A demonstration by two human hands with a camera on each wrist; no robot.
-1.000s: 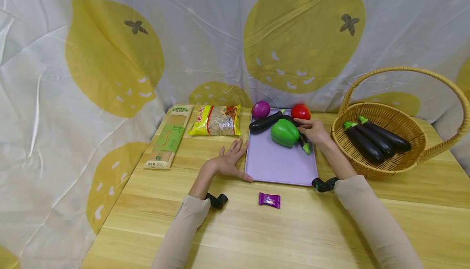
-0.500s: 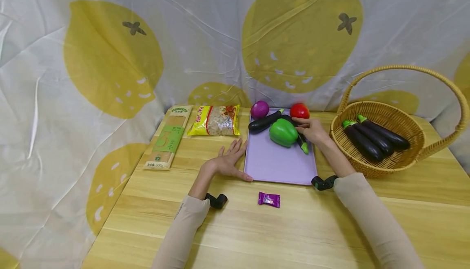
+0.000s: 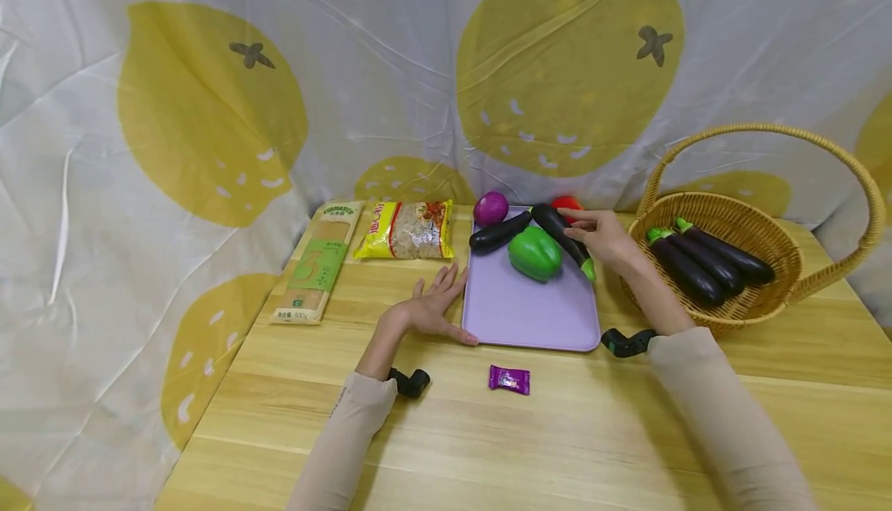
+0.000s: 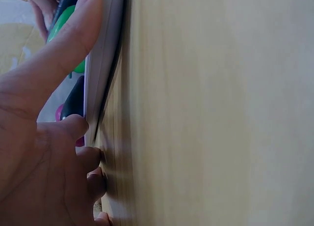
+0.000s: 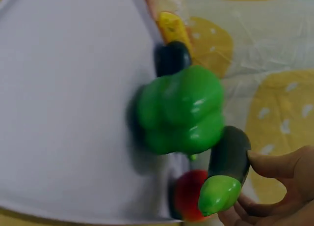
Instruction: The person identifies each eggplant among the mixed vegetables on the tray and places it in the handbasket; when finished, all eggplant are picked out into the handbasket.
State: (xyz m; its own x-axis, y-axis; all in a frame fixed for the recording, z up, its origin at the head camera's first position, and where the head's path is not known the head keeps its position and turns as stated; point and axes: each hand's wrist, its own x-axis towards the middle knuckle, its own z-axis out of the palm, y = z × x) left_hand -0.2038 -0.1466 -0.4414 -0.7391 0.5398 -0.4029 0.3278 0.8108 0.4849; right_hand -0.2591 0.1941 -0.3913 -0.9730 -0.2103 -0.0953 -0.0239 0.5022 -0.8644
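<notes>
My right hand (image 3: pixel 605 238) pinches an eggplant (image 3: pixel 557 226) between thumb and fingers, above the right side of the purple tray (image 3: pixel 533 317). In the right wrist view, this eggplant's green cap (image 5: pixel 219 195) points toward the camera. A green bell pepper (image 3: pixel 534 253) lies on the tray beside it, and another eggplant (image 3: pixel 499 234) is further left. Behind the held eggplant, a red tomato (image 3: pixel 567 203) is partly hidden. My left hand (image 3: pixel 433 311) rests with spread fingers at the tray's left edge, its thumb (image 4: pixel 73 37) touching the tray's near corner.
A purple onion (image 3: pixel 491 208) is at the tray's back left corner. Right of the tray stands a wicker basket (image 3: pixel 794 263) with several eggplants. On the left are a yellow food bag (image 3: pixel 411 231) and a noodle pack (image 3: pixel 317 263). A small purple packet (image 3: pixel 509 379) lies in front.
My right hand has lifted the eggplant up from behind the bell pepper, shifting slightly right. It now covers more of the tomato. My left hand stays at the tray's edge.
</notes>
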